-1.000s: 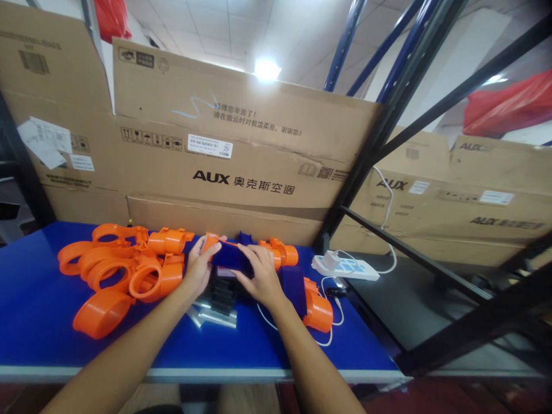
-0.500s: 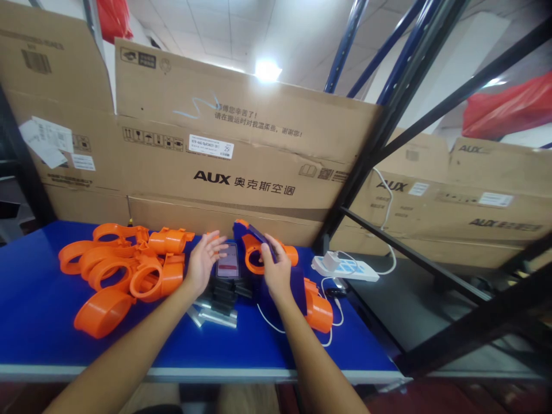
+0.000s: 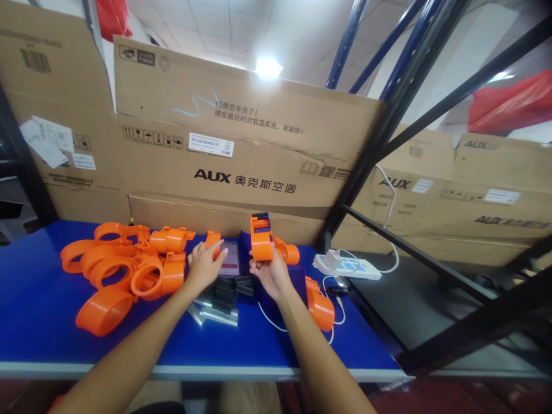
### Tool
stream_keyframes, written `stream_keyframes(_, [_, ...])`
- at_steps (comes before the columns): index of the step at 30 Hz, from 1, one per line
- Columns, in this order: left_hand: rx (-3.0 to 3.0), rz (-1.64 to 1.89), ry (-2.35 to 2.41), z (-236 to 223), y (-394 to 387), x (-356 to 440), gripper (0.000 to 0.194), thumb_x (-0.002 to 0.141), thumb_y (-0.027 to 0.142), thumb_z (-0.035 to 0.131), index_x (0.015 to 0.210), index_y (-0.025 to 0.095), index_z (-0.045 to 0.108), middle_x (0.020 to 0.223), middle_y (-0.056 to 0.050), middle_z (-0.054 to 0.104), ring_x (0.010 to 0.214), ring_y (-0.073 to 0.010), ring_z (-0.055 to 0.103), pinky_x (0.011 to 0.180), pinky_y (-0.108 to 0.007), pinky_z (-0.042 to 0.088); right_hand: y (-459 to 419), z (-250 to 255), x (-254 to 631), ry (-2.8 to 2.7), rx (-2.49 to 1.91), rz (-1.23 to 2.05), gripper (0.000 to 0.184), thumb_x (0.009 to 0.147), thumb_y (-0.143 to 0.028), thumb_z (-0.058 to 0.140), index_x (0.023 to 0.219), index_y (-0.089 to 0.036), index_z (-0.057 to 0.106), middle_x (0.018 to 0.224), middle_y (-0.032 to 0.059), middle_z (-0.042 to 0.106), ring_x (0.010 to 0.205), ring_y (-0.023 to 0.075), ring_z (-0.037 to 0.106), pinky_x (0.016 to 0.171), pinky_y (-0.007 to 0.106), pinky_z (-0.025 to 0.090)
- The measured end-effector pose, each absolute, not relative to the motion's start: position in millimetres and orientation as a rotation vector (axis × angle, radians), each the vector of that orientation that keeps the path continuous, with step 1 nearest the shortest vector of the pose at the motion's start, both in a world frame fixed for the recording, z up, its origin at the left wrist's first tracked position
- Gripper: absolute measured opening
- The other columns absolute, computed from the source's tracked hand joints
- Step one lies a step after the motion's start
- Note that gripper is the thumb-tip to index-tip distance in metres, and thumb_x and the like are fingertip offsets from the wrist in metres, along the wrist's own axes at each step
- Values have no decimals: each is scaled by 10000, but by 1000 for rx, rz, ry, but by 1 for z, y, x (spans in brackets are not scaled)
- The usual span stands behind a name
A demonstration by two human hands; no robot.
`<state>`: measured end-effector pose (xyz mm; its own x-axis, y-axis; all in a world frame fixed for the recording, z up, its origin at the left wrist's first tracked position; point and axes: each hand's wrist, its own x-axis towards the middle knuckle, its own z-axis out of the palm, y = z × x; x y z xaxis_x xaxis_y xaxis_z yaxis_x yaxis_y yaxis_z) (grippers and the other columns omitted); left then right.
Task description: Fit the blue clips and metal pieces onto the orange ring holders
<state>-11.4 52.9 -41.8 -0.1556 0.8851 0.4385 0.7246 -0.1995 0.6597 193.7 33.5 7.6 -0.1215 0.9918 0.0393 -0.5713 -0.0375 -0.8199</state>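
Held from beneath by the right hand (image 3: 272, 275), just right of the frame's middle: an orange-and-blue part (image 3: 261, 246), clear of the surface (image 3: 38, 322) and roughly upright. Gripped low, with fingers mostly behind and below, probably to leave the upper end in plain view. Exact fingertip contact not readable from here. Near the middle of the frame, left hand (image 3: 203, 264) loosely bent, at the left edge of a phone (image 3: 230, 261) and just beside a small orange piece (image 3: 213, 237); cannot tell whether touching or pinching it. As for the phone, laid flat and screen up, likely for reading at a glance. Heaped in the left of the frame, orange rings (image 3: 106, 310), some overlapping, presumably grouped as like with like and handy for the left hand. Bunched below the phone, black pieces (image 3: 226, 292), with metal strips (image 3: 219, 316) lower still; seemingly gathered close in for easy reach. Lower right of centre, another orange part (image 3: 321, 310), perhaps set there to stay apart from the heap. On the held part: smooth, bright orange over the rounded lower band, a notched section of the same colour above, dark blue along the right side, near-black at the top edge. Plastic by the look; inner shape too small to make out.
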Motion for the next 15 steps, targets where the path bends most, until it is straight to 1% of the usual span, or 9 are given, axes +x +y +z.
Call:
stream_keyframes(2, [1887,1291,1833,-45,54,-11,469,935,570,535,1313,337,685,1295,-143,626,1293,-394,505,1072,-593,368,34,9,192,-869,-674,1531,350,927,-551,616,983,-206,636,789,54,722,526,149,591,436,255,509])
stream_keyframes(4, [1877,1353,1744,-47,57,-10,453,941,532,545,1304,307,694,1246,-134,636,1239,-361,551,1057,-548,403,33,10,191,-927,-659,1534,289,893,-477,680,995,-211,633,814,59,736,533,153,598,419,245,484])
stream_keyframes(7, [1876,1494,1553,-49,59,-9,430,960,458,541,1313,262,691,1236,-123,627,1227,-315,576,1062,-487,424,32,10,189,-1010,-649,1521,232,812,-319,760,971,-210,630,830,57,744,567,167,621,432,250,481])
stream_keyframes(9, [1851,1609,1432,-48,60,-9,412,975,428,525,1305,249,697,1245,-120,620,1235,-294,579,1061,-454,437,31,8,189,-1018,-659,1479,210,773,-254,769,922,-208,628,761,35,717,571,165,614,434,243,473])
stream_keyframes(12, [1795,1798,1321,-42,59,-11,379,980,415,531,1267,253,719,1243,-107,621,1219,-275,588,1057,-427,449,32,3,191,-991,-693,1417,166,762,-244,748,857,-208,617,638,-14,628,521,133,553,407,213,426])
stream_keyframes(15, [1727,1951,1280,-31,54,-13,367,986,420,532,1256,259,722,1195,-93,632,1141,-250,619,1049,-408,459,37,0,191,-1019,-746,1370,175,752,-262,731,873,-209,616,619,-38,580,491,113,518,390,202,396])
